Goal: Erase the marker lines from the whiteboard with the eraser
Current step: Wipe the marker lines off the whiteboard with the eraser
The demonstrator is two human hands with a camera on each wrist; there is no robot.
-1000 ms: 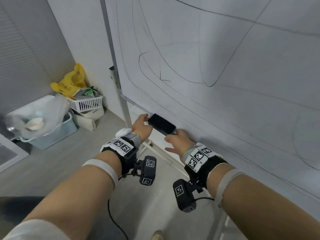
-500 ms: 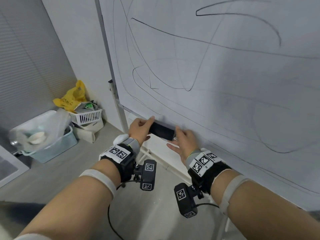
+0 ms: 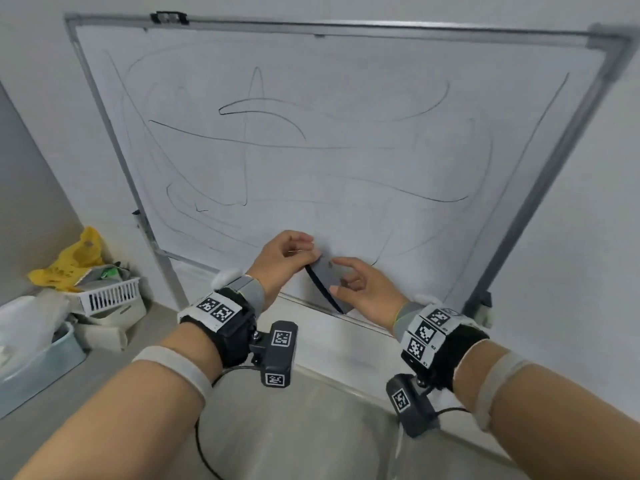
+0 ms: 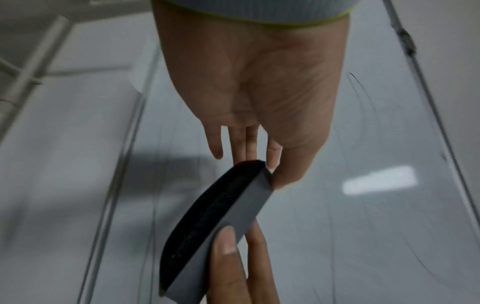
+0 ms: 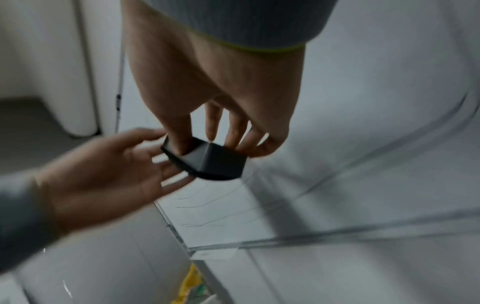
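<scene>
Holding the eraser between both hands, the person stands in front of the whiteboard, low near its bottom edge. Eraser is a grey block with a black felt face, tilted on its long axis, felt side turned left and away from the board in the head view. I cannot tell whether it touches the board.

Left hand pinches the upper end: thumb on one side, curled fingertips on the other, little finger a bit apart from the rest in the left wrist view. The right wrist view shows that hand's palm turned up with fingers loosely spread under the eraser.

Right hand grips the lower end, thumb across the grey back, index finger laid on the top face, other fingers curled along the far edge. In its own wrist view the thumb presses the dark top and the fingers are slightly fanned behind the block.

Marker lines cover the board, long dark curves and loops, some faint. None look wiped.

Left of the board on the floor: yellow bag, white basket, pale blue bin.
</scene>
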